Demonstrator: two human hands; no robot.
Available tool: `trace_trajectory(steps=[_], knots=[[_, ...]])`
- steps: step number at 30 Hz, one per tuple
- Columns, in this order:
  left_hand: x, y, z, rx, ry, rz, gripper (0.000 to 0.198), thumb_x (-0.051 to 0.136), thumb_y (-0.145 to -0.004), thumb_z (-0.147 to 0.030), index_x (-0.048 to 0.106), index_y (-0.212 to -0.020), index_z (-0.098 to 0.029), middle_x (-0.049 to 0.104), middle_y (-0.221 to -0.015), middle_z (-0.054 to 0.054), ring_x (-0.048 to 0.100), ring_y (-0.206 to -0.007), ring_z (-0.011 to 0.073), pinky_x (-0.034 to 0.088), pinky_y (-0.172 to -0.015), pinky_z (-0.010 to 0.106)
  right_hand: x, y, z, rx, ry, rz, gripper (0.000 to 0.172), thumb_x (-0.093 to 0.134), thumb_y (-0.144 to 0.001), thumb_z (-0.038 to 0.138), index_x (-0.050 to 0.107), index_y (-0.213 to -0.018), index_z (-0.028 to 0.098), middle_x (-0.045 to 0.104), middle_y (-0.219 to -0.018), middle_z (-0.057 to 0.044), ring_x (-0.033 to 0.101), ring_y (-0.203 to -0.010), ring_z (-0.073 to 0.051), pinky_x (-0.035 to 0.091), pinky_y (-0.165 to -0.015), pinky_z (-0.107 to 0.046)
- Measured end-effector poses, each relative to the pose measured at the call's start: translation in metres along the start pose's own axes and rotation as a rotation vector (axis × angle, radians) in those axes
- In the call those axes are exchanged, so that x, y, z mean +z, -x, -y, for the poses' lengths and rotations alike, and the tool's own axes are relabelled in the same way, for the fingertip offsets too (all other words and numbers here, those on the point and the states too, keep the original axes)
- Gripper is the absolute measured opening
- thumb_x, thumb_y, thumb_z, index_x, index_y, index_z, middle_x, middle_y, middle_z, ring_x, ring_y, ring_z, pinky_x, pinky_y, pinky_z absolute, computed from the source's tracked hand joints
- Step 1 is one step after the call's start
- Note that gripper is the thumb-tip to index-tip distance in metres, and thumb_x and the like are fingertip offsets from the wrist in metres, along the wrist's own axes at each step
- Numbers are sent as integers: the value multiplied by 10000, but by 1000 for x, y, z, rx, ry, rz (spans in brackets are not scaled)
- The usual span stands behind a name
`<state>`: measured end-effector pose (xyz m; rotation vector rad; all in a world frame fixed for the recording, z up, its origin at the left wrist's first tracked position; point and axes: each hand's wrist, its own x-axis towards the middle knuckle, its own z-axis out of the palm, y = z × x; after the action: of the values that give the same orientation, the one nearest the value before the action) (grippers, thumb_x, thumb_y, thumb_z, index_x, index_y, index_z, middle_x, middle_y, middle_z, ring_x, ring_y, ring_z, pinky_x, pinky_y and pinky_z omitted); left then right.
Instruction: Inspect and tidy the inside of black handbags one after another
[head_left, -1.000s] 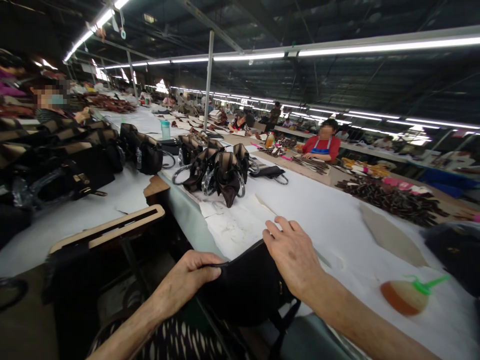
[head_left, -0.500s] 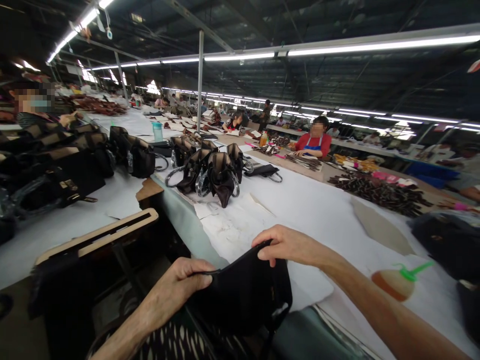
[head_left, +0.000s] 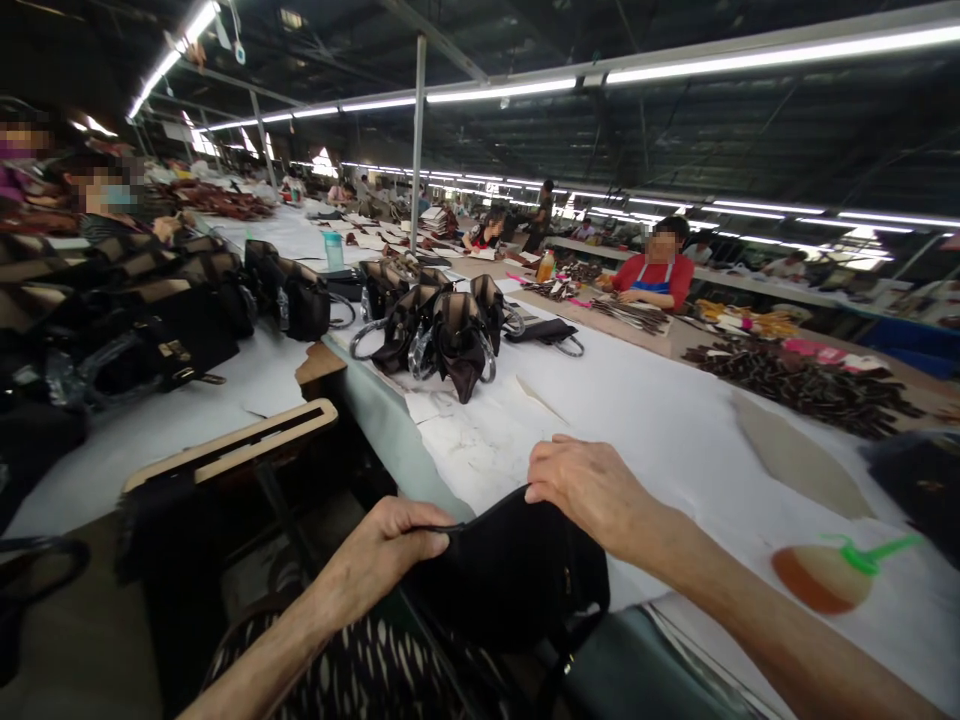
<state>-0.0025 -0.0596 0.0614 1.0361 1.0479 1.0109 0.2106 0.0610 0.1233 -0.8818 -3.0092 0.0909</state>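
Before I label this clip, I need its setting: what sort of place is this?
Likely a bag workshop: grouped dark handbags, heaped dark strips, and a co-worker in red beyond.

Left hand (head_left: 390, 545) pinches a black bag (head_left: 517, 575) by its edge (head_left: 491, 512), right hand (head_left: 585, 485) grips that edge too, green-spouted bottle (head_left: 821, 578) over on the white tabletop (head_left: 637, 400)

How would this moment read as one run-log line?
left hand: pinching black bag at upper edge | right hand: gripping same edge, farther right | white-covered table: green-spouted bottle, dark bags
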Motion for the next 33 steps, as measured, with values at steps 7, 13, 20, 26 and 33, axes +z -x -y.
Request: trace_trajectory(steps=[7,13,20,26,33], knots=[[0,3,-2,29,-19,-9,174,567,-730,-206,702,-762,-102,658,-669,39,557,-625,137,408,-621,234,-1,-5,2,-67,-220,74,269,466,-889,291,636,-696,210,647,-735,18,550,-708,-133,358,-688,-233],[2,5,-5,48,-21,-29,192,556,-717,-197,700,-797,-99,665,-685,43,565,-639,148,412,-633,244,-2,-10,23,-86,-336,109,305,482,-858,269,548,-574,181,431,-511,64,414,-531,-84,301,-581,-200],[3,2,-3,80,-90,-64,174,533,-718,-178,684,-774,-114,638,-698,23,533,-666,137,391,-651,239,4,-23,50,-94,-438,144,347,544,-814,310,472,-503,175,297,-462,75,309,-477,-80,252,-503,-199],[2,4,-2,88,-48,-121,142,550,-685,-149,503,-818,-169,496,-544,-66,359,-475,63,245,-473,199,3,-26,63,-64,-392,133,237,500,-824,226,504,-589,193,363,-488,72,318,-502,-83,247,-522,-201],[-4,3,-16,56,-147,-87,132,559,-689,-221,502,-796,-169,515,-590,-52,390,-505,73,288,-489,197,2,-23,62,-5,-297,92,305,455,-845,248,442,-547,187,362,-501,52,279,-506,-103,254,-523,-224]])
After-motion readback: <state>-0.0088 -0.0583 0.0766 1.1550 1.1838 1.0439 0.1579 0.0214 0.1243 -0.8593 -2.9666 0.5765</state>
